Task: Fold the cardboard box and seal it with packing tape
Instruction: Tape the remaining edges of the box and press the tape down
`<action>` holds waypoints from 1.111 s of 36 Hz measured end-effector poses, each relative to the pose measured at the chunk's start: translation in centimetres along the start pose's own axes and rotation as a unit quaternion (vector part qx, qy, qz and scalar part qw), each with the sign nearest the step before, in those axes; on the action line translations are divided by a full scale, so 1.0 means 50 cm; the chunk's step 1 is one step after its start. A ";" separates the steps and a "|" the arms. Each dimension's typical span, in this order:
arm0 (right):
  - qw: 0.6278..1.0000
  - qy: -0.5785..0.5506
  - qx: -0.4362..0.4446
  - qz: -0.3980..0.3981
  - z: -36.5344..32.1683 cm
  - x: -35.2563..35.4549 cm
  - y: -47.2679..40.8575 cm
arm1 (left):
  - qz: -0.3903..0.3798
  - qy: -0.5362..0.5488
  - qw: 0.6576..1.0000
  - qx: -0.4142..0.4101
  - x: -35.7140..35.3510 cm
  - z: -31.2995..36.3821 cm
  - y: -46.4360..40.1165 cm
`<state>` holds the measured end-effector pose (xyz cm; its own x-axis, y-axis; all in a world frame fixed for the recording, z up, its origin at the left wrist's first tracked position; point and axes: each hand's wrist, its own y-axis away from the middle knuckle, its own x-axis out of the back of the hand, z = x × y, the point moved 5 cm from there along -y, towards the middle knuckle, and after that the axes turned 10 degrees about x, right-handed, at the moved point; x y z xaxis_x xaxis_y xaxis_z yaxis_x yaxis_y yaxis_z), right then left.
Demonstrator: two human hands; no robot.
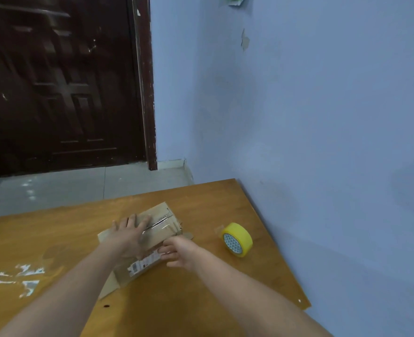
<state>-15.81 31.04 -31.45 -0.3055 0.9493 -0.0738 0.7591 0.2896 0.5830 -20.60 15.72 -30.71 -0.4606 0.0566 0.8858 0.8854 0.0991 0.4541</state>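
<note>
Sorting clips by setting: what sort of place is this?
Probably a plain room in a home or small office: a wooden table against a pale blue painted wall, a dark wooden door, and a tiled floor.

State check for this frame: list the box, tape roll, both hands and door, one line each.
cardboard box: on the table, top flaps folded down, seam showing between them.
tape roll: yellow, on the table right of the box, untouched.
left hand: flat, fingers spread, pressing the box top.
right hand: fingers relaxed, touching the box's near right side.
door: dark, closed.
</note>
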 end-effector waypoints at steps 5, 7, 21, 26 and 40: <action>0.997 0.025 0.039 0.058 -0.052 0.088 0.001 | -0.016 -0.060 0.998 -0.016 0.022 -0.016 0.011; 0.994 0.021 0.053 0.094 -0.073 0.128 0.002 | -0.010 -0.081 0.996 -0.027 0.026 -0.022 0.016; 0.751 0.634 0.126 0.132 -0.191 0.384 -0.026 | 0.020 0.054 0.994 -0.089 0.091 0.032 0.008; 0.760 0.629 0.080 0.143 -0.174 0.466 -0.036 | 0.037 0.013 0.992 -0.121 0.124 0.138 -0.001; 0.872 0.482 -0.007 0.078 -0.029 0.520 -0.118 | -0.060 0.001 0.987 -0.150 0.014 0.419 -0.067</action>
<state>-29.05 53.83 -35.65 -0.5462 0.4303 0.7187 0.8295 0.1584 0.5356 -25.19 36.23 -33.62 -0.5636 0.0610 0.8238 0.8032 -0.1927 0.5637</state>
